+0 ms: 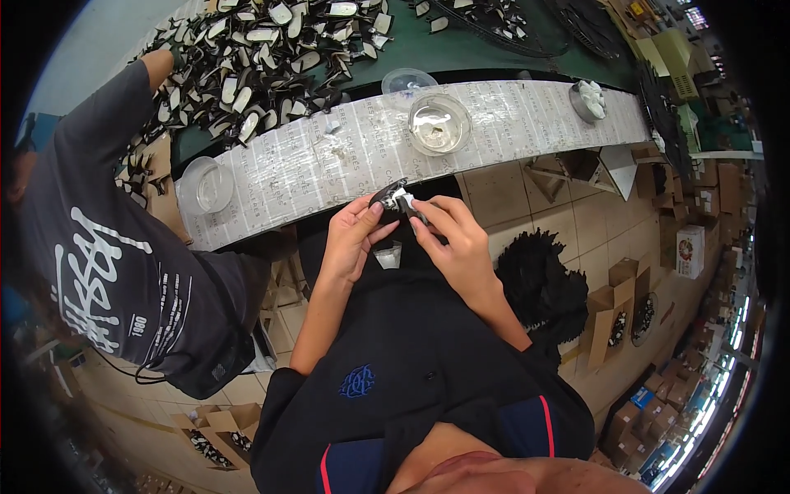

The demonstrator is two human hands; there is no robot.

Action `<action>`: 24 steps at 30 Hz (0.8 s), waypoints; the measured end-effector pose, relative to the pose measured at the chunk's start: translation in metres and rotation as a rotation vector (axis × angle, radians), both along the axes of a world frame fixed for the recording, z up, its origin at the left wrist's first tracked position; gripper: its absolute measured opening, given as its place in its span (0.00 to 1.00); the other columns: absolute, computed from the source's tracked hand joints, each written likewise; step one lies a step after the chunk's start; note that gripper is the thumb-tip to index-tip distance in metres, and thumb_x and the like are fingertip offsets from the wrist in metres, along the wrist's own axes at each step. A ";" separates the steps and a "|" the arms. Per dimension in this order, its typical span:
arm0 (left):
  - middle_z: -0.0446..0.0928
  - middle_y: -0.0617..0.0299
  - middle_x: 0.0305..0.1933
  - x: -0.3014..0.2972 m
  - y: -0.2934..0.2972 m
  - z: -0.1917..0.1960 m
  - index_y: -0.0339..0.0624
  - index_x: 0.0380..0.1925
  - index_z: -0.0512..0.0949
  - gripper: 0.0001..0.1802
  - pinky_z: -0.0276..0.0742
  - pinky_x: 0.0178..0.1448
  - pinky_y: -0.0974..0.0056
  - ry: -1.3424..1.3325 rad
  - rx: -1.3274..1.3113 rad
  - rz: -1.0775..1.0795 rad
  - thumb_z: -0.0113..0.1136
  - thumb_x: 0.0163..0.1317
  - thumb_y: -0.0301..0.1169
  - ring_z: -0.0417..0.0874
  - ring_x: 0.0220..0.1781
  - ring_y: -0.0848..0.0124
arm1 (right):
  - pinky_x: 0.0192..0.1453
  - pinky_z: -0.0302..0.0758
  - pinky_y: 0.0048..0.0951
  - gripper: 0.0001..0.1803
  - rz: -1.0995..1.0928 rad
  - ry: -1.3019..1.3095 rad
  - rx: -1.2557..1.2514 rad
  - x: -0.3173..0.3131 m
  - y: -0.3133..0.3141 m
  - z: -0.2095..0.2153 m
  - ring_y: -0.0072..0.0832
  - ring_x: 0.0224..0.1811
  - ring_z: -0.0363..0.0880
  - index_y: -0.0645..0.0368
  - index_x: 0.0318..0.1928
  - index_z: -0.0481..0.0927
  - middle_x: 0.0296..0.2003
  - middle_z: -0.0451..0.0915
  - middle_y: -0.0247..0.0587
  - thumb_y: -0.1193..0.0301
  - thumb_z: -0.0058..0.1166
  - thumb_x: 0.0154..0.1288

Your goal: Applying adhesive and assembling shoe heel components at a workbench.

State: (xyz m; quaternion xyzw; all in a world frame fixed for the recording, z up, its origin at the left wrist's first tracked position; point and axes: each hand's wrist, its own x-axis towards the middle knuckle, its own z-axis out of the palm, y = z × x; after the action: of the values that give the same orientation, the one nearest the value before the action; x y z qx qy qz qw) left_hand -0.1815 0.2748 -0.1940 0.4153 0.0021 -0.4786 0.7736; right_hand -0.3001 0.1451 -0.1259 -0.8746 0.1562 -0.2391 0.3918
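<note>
My left hand (355, 233) is closed round the end of a small dark piece (383, 196), whose exact kind I cannot make out. It has a glossy black edge and a pale part. My right hand (453, 240) pinches a small white wad (406, 200) against it, and both hands meet in front of my chest, just off the near edge of the bench. Beyond them stands a clear round tub (440, 146) with some liquid in it. A heap of similar black pieces with cream oval faces (267, 62) covers the far left.
The bench (510, 123) is covered with printed pale paper. Another clear tub (220, 177) stands at its left and a can of white wads (590, 111) at its right. A co-worker in a dark shirt (123, 247) is close on my left. Black scraps (539, 284) and open cartons (613, 309) lie at right.
</note>
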 end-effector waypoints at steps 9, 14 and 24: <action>0.80 0.58 0.48 -0.002 0.001 0.003 0.31 0.55 0.72 0.19 0.81 0.57 0.61 0.032 -0.003 0.026 0.54 0.70 0.31 0.83 0.47 0.72 | 0.34 0.79 0.28 0.15 -0.119 -0.046 -0.051 -0.007 -0.008 0.007 0.29 0.32 0.82 0.63 0.48 0.81 0.43 0.76 0.45 0.79 0.62 0.59; 0.80 0.59 0.48 -0.003 0.002 -0.002 0.30 0.56 0.72 0.19 0.81 0.57 0.61 0.029 -0.031 0.025 0.54 0.70 0.32 0.83 0.46 0.73 | 0.34 0.80 0.27 0.15 -0.111 -0.075 -0.034 -0.006 -0.007 0.006 0.29 0.32 0.82 0.63 0.48 0.81 0.43 0.76 0.45 0.79 0.62 0.59; 0.80 0.59 0.48 -0.005 0.001 0.002 0.31 0.54 0.73 0.18 0.82 0.56 0.63 0.017 -0.023 0.018 0.55 0.70 0.33 0.83 0.47 0.71 | 0.35 0.82 0.23 0.16 -0.014 -0.040 -0.018 -0.001 0.001 0.006 0.25 0.34 0.81 0.65 0.48 0.81 0.42 0.76 0.43 0.82 0.62 0.58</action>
State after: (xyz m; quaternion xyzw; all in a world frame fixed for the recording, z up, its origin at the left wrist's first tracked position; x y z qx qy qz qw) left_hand -0.1863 0.2758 -0.1922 0.4023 0.0068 -0.4751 0.7825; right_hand -0.3009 0.1457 -0.1203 -0.8722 0.1521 -0.2605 0.3851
